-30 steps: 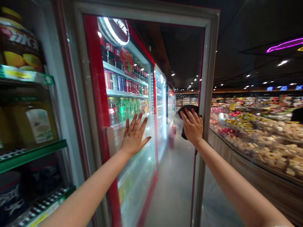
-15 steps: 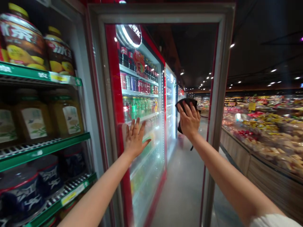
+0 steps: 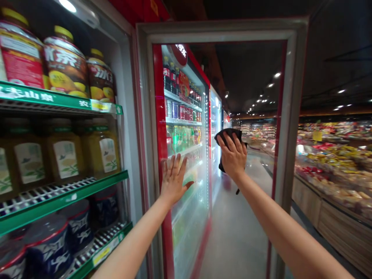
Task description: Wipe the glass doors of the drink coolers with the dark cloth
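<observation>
A glass door (image 3: 244, 217) in a grey metal frame stands swung out from a drinks cooler. My left hand (image 3: 174, 180) rests against the left part of the glass, fingers spread and nothing in it. Farther right, my right hand (image 3: 232, 155) presses a black cloth (image 3: 223, 136) flat on the pane, its fingers stretched over the cloth. The cloth sticks out above the fingers, and a thin end hangs below. Haze covers the lower left of the glass.
At left, cooler shelves (image 3: 72, 197) hold several bottles. Through the glass appear a red drinks cooler (image 3: 164, 116) and the aisle floor (image 3: 232, 232). A produce stand (image 3: 334, 217) with wooden sides is at right.
The view has shifted, so the door and cooler sit farther right and lower. Against the door frame, my right hand with the cloth is now farther left. My left hand stays on the glass.
</observation>
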A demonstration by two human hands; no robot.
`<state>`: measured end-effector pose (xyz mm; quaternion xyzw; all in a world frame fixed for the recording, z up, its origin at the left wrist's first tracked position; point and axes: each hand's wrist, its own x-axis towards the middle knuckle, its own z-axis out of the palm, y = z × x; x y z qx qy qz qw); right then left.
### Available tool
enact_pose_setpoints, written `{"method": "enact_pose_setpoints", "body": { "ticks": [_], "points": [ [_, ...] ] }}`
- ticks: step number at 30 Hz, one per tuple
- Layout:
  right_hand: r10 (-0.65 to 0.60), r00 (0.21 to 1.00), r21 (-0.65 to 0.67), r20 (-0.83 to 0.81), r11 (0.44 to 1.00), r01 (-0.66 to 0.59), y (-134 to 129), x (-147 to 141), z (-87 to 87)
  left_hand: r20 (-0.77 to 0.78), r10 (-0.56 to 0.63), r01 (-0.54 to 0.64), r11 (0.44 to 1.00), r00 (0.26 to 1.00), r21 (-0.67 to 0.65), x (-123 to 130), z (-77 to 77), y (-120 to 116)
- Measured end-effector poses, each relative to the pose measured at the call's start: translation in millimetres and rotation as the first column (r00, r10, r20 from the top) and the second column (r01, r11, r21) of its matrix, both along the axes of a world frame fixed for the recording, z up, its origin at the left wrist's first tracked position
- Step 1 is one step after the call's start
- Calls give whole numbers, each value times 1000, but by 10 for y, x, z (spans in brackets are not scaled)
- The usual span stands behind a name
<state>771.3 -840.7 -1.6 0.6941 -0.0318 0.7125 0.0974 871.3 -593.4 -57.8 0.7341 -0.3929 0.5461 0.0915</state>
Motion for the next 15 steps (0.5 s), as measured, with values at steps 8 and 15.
{"method": "enact_pose_setpoints", "body": {
  "ticks": [8, 15],
  "points": [
    [-15, 969, -297, -248, 953, -61, 431, 153, -301, -25, -6, 6, 1000, 1000, 12, 19, -3, 140],
    [-83, 989, -25, -122, 996, 81, 408, 139, -85, -60, -10, 10, 1000, 998, -4, 103, -58, 416]
  ]
}}
